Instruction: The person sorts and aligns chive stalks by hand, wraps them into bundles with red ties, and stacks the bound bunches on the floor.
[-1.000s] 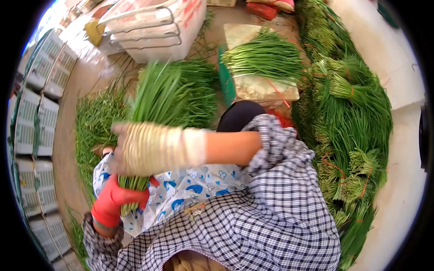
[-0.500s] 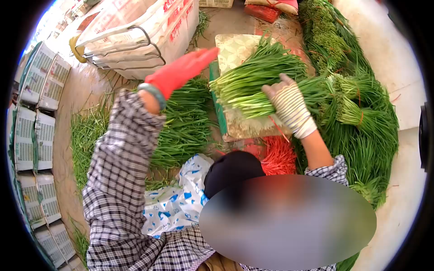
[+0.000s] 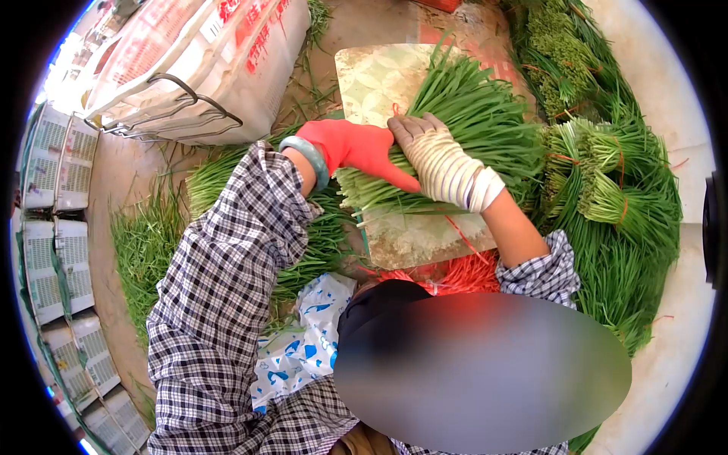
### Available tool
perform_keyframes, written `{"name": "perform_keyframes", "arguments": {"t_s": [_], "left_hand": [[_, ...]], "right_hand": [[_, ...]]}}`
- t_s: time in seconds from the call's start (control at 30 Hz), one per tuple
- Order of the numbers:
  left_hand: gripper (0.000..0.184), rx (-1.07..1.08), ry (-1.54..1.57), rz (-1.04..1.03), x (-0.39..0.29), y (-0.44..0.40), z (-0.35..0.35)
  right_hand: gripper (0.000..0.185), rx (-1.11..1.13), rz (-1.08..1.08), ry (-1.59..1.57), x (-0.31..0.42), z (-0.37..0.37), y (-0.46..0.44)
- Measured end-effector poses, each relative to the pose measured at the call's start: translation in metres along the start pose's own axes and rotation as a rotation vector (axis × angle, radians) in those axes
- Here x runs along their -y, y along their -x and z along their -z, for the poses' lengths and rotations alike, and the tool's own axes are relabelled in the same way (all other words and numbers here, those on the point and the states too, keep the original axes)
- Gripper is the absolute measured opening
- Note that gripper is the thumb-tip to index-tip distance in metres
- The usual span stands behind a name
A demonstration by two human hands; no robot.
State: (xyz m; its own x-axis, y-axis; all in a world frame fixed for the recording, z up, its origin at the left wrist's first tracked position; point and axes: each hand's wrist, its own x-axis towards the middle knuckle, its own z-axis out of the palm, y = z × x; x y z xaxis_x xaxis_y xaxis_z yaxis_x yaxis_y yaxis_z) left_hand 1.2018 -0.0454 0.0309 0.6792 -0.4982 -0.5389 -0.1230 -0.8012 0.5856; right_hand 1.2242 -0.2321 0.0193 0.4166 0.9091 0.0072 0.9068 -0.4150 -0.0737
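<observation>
A loose bundle of garlic chives (image 3: pixel 485 106) lies across a worn, patterned board (image 3: pixel 371 76), pale stem ends to the left and green leaves to the right. My left hand (image 3: pixel 353 152), in a red glove, grips the stem part from above with the thumb stretched over it. Right beside it, my right hand (image 3: pixel 440 159) in a striped glove with bare-looking fingertips curls over the middle of the bundle. The two hands meet at the fingers. Below the board lies a heap of red ties (image 3: pixel 462 274).
Tied chive bundles (image 3: pixel 607 174) are piled on the right. Loose chives (image 3: pixel 148 243) cover the floor at left. A large white crate (image 3: pixel 250 76) with a metal handle stands upper left. Plastic crates (image 3: pixel 57 250) line the left edge. A blue-patterned plastic sheet (image 3: pixel 303 341) lies near my lap.
My left hand has come down from above the board's left edge onto the chives. My right hand has shifted left along the bundle, and the view has moved a little.
</observation>
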Motion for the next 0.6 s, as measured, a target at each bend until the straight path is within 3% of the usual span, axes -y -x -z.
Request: {"name": "perform_keyframes", "arguments": {"t_s": [0.13, 0.17, 0.23, 0.33, 0.47, 0.53, 0.57, 0.6], "left_hand": [[0.089, -0.034, 0.176, -0.069, 0.004, 0.008, 0.007], [0.088, -0.022, 0.258, -0.154, 0.006, 0.006, 0.008], [0.087, -0.011, 0.349, -0.243, 0.007, 0.005, 0.005], [0.085, -0.038, 0.236, -0.197, 0.003, 0.002, -0.007], [0.082, -0.204, 0.130, -0.008, -0.004, 0.000, -0.028], [0.082, -0.267, 0.005, 0.131, -0.007, -0.001, -0.031], [0.085, -0.363, 0.033, 0.120, -0.003, -0.001, -0.035], [0.085, -0.368, 0.037, 0.120, 0.000, -0.003, -0.039]], "right_hand": [[0.075, 0.139, 0.065, -0.142, -0.007, 0.022, -0.005], [0.070, 0.000, 0.111, -0.055, -0.007, 0.015, 0.001], [0.070, -0.064, 0.061, -0.041, 0.000, -0.008, -0.002], [0.071, -0.135, -0.050, -0.026, 0.008, -0.015, -0.004], [0.083, -0.002, 0.013, -0.049, -0.003, -0.001, -0.001], [0.097, 0.140, 0.016, 0.027, -0.002, 0.029, 0.011], [0.110, 0.100, -0.018, 0.043, 0.004, 0.040, 0.020], [0.110, 0.103, -0.013, 0.047, 0.014, 0.040, 0.028]]}}
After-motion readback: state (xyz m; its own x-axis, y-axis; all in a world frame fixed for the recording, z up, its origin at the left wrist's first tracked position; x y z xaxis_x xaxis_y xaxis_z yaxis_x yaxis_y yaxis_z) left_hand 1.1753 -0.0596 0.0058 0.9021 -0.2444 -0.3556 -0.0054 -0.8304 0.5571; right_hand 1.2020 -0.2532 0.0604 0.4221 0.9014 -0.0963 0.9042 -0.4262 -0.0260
